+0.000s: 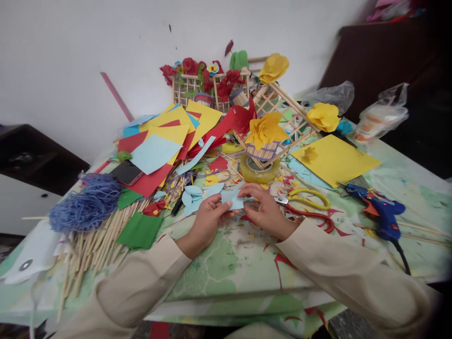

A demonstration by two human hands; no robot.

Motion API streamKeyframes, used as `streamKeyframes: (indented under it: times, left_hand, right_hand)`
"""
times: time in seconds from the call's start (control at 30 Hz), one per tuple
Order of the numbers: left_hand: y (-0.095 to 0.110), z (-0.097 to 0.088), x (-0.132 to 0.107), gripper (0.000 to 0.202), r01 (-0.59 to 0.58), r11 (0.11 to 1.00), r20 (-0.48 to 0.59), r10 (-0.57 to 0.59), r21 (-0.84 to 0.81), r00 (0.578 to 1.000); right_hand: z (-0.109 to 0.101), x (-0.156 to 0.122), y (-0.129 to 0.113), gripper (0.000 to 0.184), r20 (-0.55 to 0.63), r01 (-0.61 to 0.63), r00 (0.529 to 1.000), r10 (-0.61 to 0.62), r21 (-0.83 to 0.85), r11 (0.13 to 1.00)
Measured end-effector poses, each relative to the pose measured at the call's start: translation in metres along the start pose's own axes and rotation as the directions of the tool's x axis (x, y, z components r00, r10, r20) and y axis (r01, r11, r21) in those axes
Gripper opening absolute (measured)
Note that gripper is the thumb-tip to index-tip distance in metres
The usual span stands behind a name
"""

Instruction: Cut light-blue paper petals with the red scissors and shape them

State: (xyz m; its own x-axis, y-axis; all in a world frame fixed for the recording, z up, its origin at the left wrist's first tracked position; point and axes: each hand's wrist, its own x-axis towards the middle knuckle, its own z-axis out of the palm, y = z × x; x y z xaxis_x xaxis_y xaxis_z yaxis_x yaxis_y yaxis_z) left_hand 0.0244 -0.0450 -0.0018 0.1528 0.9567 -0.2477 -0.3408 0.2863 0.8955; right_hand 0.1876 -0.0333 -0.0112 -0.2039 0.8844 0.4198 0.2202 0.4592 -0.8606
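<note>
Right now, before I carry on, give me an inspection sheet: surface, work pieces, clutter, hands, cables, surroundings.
Surface: table with a green-and-white patterned cover, strewn with paper scraps.
Work pieces: light-blue paper piece at the hands; light-blue petals lie to its left.
Clutter: blue yarn and thin sticks at left; tape roll beyond the hands; scissors beside the right hand.
Hands: left hand pinches the paper; right hand is at its right edge, grip unclear.
Cables: black cord from the blue glue gun; far end not visible.
Surroundings: white wall behind, dark cabinet at right.
</note>
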Motion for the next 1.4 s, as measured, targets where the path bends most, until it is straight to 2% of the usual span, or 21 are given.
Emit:
streamKeyframes:
  times: [0.23,0.37,0.63,0.73,0.87,0.93,1.17,1.4]
  left_hand:
    - [-0.0001,-0.0040,0.0008,0.022,0.011,1.000,0.063,-0.012,0.013,0.998]
    - [-0.0016,-0.0041,-0.0001,0.020,0.015,1.000,0.101,-0.017,0.016,0.995]
    - [-0.0060,-0.0038,-0.0023,0.024,0.001,1.000,0.185,-0.002,0.005,0.983]
    - [-0.0058,-0.0045,-0.0035,0.028,-0.023,0.997,0.206,0.008,0.069,0.979]
    - [-0.0063,-0.0059,-0.0031,0.033,-0.090,0.964,0.178,0.045,0.251,0.983]
    - [-0.0065,-0.0055,-0.0023,0.035,-0.090,0.953,0.171,0.042,0.288,0.984]
    - [-0.0042,0.0012,-0.0032,0.040,-0.035,0.980,0.156,0.003,0.198,0.988]
    - [-0.0028,0.0014,-0.0039,0.030,0.015,0.988,0.249,-0.053,0.152,0.967]
  right_hand:
    - [-0.0038,0.0024,0.0056,0.013,0.044,-0.008,0.999,0.008,0.001,1.000]
    - [-0.0030,0.0026,0.0050,0.005,0.029,-0.013,1.000,0.012,0.027,1.000]
    - [0.0002,0.0039,0.0077,0.008,-0.025,-0.031,0.999,0.032,0.036,0.999]
    - [-0.0003,0.0044,0.0057,0.011,-0.017,-0.037,0.999,0.037,0.026,0.999]
    - [-0.0010,0.0049,0.0033,0.012,-0.006,-0.049,0.999,0.049,0.002,0.999]
    - [-0.0013,0.0050,0.0030,0.012,-0.009,-0.050,0.999,0.050,-0.011,0.999]
    - [-0.0019,0.0043,0.0055,0.011,-0.032,-0.044,0.999,0.043,-0.031,0.999]
    - [-0.0022,0.0044,0.0059,0.011,-0.039,-0.036,0.999,0.036,-0.010,0.999]
